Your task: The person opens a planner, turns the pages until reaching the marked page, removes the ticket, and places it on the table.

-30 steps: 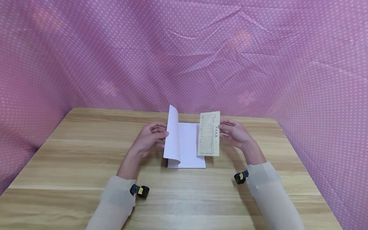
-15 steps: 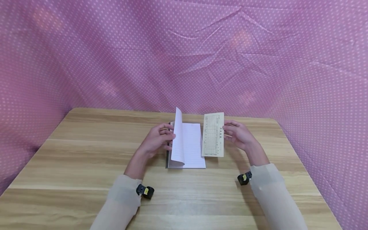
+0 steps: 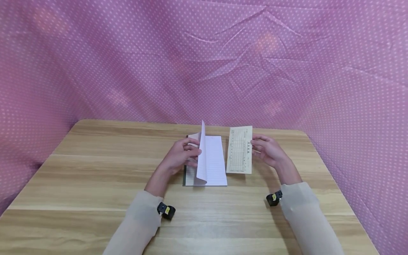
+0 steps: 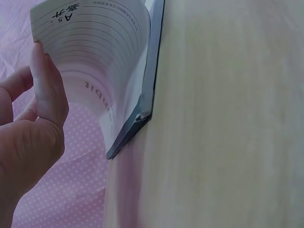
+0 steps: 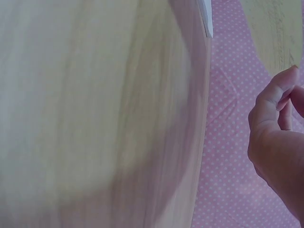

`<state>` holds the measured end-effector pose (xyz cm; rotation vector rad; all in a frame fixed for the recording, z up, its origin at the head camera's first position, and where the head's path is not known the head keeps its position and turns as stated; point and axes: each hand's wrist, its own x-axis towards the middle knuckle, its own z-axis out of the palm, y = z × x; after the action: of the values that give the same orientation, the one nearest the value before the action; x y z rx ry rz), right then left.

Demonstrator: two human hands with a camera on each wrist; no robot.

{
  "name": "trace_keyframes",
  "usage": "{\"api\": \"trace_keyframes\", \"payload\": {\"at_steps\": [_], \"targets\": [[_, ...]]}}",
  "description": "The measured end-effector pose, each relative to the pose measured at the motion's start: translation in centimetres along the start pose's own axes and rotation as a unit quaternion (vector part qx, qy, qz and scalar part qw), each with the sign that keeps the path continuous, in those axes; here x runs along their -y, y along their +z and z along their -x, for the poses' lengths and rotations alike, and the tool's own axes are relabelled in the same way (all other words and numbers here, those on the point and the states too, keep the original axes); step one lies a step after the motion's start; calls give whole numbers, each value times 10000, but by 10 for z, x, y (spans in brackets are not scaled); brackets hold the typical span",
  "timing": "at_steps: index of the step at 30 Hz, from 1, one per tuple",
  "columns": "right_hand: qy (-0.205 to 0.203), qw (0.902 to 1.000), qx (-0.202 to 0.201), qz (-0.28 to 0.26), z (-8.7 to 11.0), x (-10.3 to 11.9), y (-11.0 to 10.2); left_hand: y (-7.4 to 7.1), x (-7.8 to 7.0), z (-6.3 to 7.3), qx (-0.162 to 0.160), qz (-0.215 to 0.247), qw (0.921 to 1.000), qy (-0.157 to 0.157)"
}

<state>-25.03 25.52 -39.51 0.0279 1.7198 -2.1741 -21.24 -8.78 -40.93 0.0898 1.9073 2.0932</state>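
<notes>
A lined notebook (image 3: 216,163) lies open on the table. My left hand (image 3: 181,156) pinches the free edge of a raised page (image 3: 202,159), which stands nearly upright and bows over the notebook. Lines and large print show on that curved page (image 4: 90,33) in the left wrist view, where the thumb and fingers of the left hand (image 4: 35,104) meet at its edge. To the right of the notebook, my right hand (image 3: 267,150) pinches the right edge of a pale yellow printed form (image 3: 239,150), held up with its table of boxes showing. The right wrist view catches only part of the form (image 5: 278,33).
The wood-grain table (image 3: 204,219) has rounded far corners. Behind and beside it hangs a pink dotted cloth (image 3: 204,71). A small black camera sits on each wrist, the left camera (image 3: 167,211) and the right camera (image 3: 273,198).
My left hand has moved right, swinging the raised page from the left toward upright and baring more of the inside at left. The right hand has carried the form rightward, off the notebook's edge.
</notes>
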Motion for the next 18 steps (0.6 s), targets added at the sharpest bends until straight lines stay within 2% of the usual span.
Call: {"api": "trace_keyframes", "payload": {"at_steps": [5, 13, 18], "targets": [[31, 9999, -54, -88, 0, 0, -4, 6, 1, -6, -18, -2, 10000, -92], [109, 9998, -160, -4, 2, -1, -9, 18, -1, -10, -142, -367, 9992, -62], [239, 9993, -260, 113, 1, -5, -15, 26, 3, -15, -146, -551, 9983, -134]]}}
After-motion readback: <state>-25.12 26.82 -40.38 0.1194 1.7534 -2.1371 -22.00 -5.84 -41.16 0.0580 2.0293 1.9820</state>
